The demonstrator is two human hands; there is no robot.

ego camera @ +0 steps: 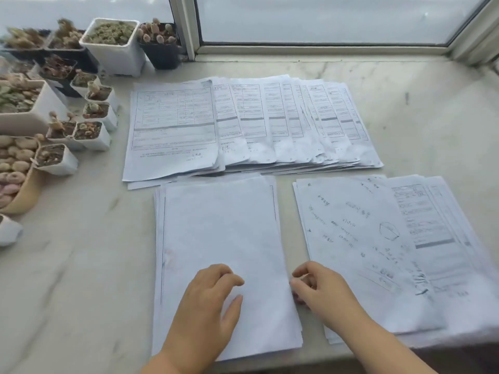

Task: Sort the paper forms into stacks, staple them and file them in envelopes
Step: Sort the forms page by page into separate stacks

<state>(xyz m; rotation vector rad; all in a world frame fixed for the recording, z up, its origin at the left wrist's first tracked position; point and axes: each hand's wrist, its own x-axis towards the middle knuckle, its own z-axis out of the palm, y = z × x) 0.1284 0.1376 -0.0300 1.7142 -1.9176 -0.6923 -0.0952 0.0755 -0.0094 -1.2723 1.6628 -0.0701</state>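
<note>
At six o'clock on the pale marble desk [81, 265], the left hand [208, 300] is resting on the face-down stack of white paper sheets [221, 233], fingers loosely curled, holding nothing. The right hand [316, 287] is working at that stack's right edge, fingertips curled against it; whether its grip is pinching a sheet I cannot tell. To lift cleanly, the left hand should be pressing the pile while the right is peeling off a single sheet. A handwritten pile of sheets [359, 238] is lying at four o'clock, fanned printed forms [243, 122] at twelve. At nine to eleven o'clock, small white and dark plastic pots [113, 52] are holding succulents.
</note>
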